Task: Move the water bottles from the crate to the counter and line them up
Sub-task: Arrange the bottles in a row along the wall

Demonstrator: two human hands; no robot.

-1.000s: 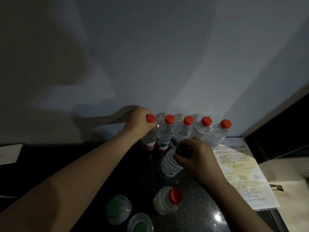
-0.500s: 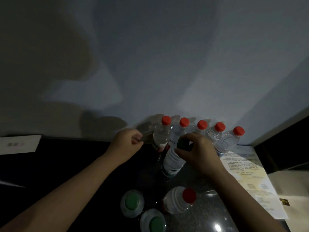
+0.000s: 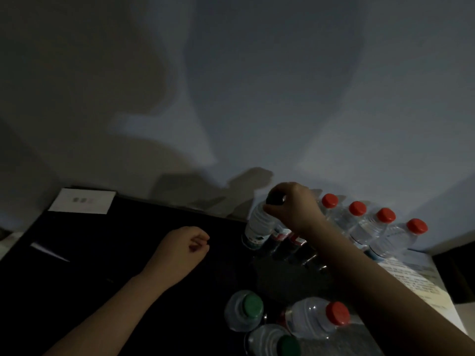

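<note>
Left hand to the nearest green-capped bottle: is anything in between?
Nothing visible does. The left hand hangs loosely curled over the dark counter, and the green-capped bottle stands nearer the camera to its right, with only counter surface between them. The right hand grips a dark-capped bottle by the wall.

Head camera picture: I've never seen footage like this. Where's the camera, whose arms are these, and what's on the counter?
No machine here: a person wears one camera on the head, looking down, so both arms are their own. The right hand has its grip on the dark cap of a water bottle at the left end of a row of red-capped bottles along the wall. The left hand is loosely curled and holds nothing. Nearer the camera on the black counter sit three more bottles: two green-capped, one red-capped. A printed sheet lies at the right, a white card far left.
</note>
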